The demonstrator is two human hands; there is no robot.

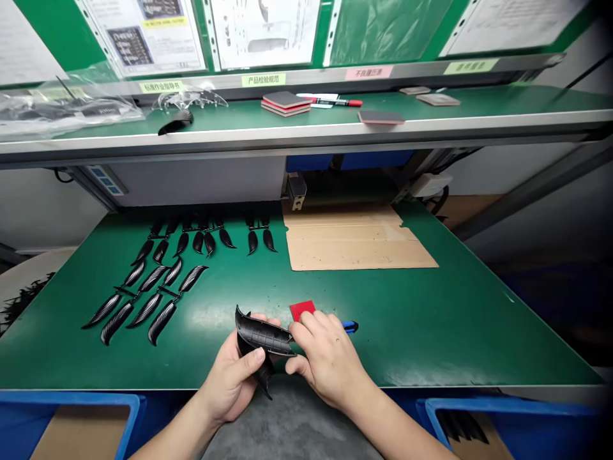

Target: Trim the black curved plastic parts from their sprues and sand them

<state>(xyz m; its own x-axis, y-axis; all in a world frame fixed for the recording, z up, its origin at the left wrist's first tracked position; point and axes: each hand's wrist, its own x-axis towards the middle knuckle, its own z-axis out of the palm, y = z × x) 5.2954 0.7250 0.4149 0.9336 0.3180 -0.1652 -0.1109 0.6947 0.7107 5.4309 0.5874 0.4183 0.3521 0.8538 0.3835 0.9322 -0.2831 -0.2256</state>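
Observation:
My left hand (234, 377) is closed around a black curved plastic part (265, 333), thumb on its ribbed inner side. A second black leaf-shaped piece (262, 370) hangs below it in the same grip. My right hand (328, 358) is closed at the part's right end, fingers curled. From behind that hand sticks out the blue and black end of a tool (351, 327); the hand hides the rest, so its kind does not show. Just beyond the right fingers a red square pad (301, 310) lies on the green tabletop (407, 332).
Several joined pairs of black leaf-shaped parts (163, 322) lie at the left. A cardboard sheet (359, 246) is at the back, beside a metal block (297, 190). The shelf above holds stacked pads (286, 102) and markers (335, 101). Blue bins (136, 409) stand below the front edge.

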